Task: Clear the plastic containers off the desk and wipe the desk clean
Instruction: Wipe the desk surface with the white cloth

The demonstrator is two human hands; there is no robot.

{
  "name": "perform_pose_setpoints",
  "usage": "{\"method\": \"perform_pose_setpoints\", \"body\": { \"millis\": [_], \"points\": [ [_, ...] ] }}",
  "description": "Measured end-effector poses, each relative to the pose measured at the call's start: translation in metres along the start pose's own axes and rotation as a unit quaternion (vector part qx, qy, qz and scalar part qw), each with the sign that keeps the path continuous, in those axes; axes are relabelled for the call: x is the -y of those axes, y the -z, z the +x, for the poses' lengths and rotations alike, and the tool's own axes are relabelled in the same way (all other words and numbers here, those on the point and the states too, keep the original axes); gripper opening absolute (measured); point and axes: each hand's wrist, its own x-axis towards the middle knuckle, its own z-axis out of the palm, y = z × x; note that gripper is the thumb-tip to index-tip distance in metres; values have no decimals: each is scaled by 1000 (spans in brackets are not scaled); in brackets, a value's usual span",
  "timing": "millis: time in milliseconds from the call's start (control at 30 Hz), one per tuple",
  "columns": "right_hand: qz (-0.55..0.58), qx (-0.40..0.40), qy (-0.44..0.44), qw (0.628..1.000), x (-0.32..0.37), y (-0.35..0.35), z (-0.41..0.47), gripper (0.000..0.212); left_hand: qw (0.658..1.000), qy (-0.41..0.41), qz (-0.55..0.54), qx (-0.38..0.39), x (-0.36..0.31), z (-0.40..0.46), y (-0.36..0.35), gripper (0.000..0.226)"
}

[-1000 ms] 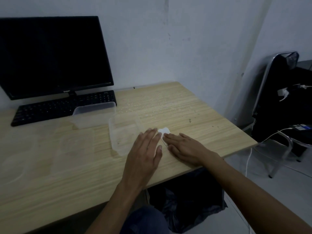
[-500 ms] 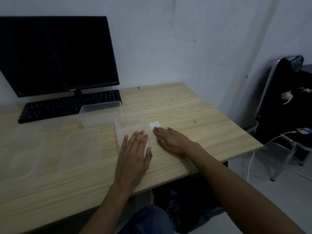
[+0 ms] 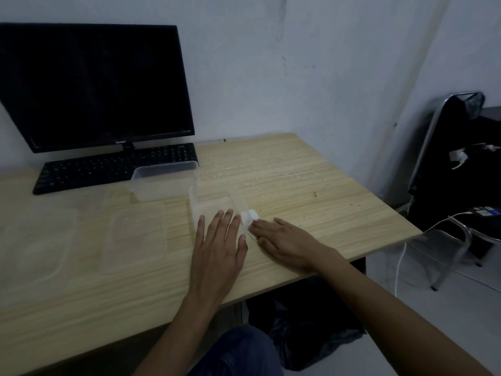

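Hands: our left hand (image 3: 217, 248) lies flat, holding nothing, on the desk (image 3: 311, 185) | right hand (image 3: 284, 244) presses the white tissue (image 3: 248, 218) flat-fingered | progress: plastic containers (image 3: 165, 180) remain uncleared, wiping barely begun

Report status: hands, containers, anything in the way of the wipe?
Left hand flat on desk; right hand pressing white wipe. Clear containers not yet cleared. Nearest one directly beside the wipe.
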Motion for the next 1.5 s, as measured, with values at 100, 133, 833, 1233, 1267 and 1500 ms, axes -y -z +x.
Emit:
{"method": "perform_pose_setpoints", "body": {
  "millis": [100,133,833,1233,1267,1500],
  "points": [
    [13,-3,-21,1000,-2,3,21,46,1000,3,-2,1,0,0,1,45],
    [16,0,-26,1000,-3,4,29,46,1000,3,-4,2,0,0,1,45],
    [-22,14,-141,990,-32,11,-9,49,1000,22,-18,5,0,-3,1,49],
    [26,16,-89,996,-6,5,26,49,999,38,1,9,2,-3,-3,49],
    [25,10,-82,996,-4,4,22,49,999,41,2,8,3,-3,-3,49],
    [4,-3,-72,997,10,-1,2,49,999,48,-1,6,4,-6,-4,48]
  ]
}}
